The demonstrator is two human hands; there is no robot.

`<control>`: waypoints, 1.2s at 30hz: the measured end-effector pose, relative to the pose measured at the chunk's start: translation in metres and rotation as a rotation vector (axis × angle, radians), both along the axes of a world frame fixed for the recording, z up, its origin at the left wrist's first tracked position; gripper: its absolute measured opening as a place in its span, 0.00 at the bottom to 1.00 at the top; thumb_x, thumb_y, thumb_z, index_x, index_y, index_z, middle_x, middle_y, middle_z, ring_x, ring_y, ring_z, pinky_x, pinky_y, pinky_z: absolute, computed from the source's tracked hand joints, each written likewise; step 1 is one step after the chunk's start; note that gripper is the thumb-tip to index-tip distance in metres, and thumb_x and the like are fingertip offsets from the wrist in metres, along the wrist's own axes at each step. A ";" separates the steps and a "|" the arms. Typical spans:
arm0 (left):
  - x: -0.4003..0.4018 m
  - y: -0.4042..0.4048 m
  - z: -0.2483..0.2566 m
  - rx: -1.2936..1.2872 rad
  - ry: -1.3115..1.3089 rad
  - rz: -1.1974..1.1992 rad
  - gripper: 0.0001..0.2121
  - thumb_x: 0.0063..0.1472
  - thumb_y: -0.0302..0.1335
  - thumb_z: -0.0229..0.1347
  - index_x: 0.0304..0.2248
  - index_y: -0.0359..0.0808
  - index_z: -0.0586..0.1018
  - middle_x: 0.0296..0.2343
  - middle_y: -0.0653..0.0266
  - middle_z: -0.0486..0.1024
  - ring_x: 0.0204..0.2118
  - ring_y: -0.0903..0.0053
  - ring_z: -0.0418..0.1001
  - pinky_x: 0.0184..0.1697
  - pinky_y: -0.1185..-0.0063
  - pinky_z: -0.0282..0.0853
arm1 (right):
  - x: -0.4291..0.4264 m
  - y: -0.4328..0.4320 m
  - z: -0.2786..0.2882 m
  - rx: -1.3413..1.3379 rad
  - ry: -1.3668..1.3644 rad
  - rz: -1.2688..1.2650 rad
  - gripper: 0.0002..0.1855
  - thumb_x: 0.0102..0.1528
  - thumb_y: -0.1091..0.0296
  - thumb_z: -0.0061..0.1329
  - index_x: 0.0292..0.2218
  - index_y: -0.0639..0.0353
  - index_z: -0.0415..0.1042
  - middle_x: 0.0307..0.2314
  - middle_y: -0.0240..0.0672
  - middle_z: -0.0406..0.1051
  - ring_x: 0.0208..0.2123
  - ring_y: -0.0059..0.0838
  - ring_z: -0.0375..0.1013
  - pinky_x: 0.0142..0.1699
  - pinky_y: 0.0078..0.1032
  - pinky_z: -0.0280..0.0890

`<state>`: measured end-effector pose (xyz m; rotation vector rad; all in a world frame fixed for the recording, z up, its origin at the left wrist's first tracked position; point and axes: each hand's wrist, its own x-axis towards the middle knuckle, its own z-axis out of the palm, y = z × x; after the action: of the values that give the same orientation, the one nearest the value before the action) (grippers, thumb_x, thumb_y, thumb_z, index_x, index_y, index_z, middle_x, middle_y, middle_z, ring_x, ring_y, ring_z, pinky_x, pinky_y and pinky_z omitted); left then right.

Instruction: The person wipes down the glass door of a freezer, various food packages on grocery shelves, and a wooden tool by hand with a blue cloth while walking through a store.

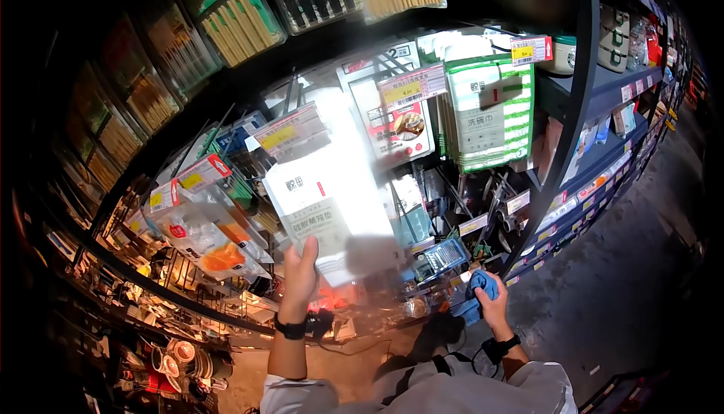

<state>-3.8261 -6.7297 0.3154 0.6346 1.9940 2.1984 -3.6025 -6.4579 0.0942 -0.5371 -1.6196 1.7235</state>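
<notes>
My left hand (301,271) grips the lower left edge of a stack of white flat packages (305,188), its thumb on the front one. The stack hangs from a rack hook behind a price tag (293,131), and glare washes out its right side. A crumpled blue cloth (479,290) is bunched in my right hand (493,301), low at the right beside the shelf front. Green-and-white packaged dishcloths (491,114) hang at the right. Between them and the white stack is a white package with a food picture (390,114).
Packs of wooden chopsticks (240,26) hang above. Clear bags with orange prints (212,238) hang left of my left hand. A dark shelf post (557,159) rises at the right, with stocked shelves (608,97) beyond. Bare floor (599,267) runs alongside. Stacked round containers (186,360) stand lower left.
</notes>
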 end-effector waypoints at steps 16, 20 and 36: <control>0.084 0.020 -0.110 -0.200 -0.202 -0.078 0.17 0.66 0.36 0.44 0.47 0.32 0.68 0.37 0.65 0.73 0.34 0.81 0.71 0.32 0.82 0.69 | -0.004 -0.020 0.107 0.063 0.358 -0.202 0.38 0.46 0.57 0.55 0.53 0.68 0.57 0.47 0.44 0.63 0.48 0.32 0.64 0.55 0.28 0.56; 0.112 0.030 -0.125 0.125 -0.516 -0.350 0.18 0.67 0.34 0.42 0.51 0.33 0.65 0.44 0.61 0.69 0.43 0.75 0.70 0.43 0.77 0.69 | -0.018 -0.053 0.125 0.329 0.434 -0.210 0.45 0.45 0.47 0.56 0.55 0.67 0.53 0.49 0.50 0.60 0.49 0.41 0.63 0.55 0.36 0.57; 0.138 0.048 -0.147 0.195 -0.451 -0.321 0.29 0.66 0.45 0.36 0.59 0.34 0.49 0.57 0.56 0.52 0.59 0.65 0.53 0.60 0.70 0.51 | -0.035 -0.117 0.093 0.798 0.328 0.304 0.32 0.46 0.53 0.54 0.50 0.57 0.64 0.51 0.50 0.58 0.53 0.57 0.58 0.55 0.47 0.56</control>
<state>-3.6880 -6.6818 0.1687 0.3949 1.3694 2.1158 -3.6376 -6.5748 0.1867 0.3699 -2.0086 1.1168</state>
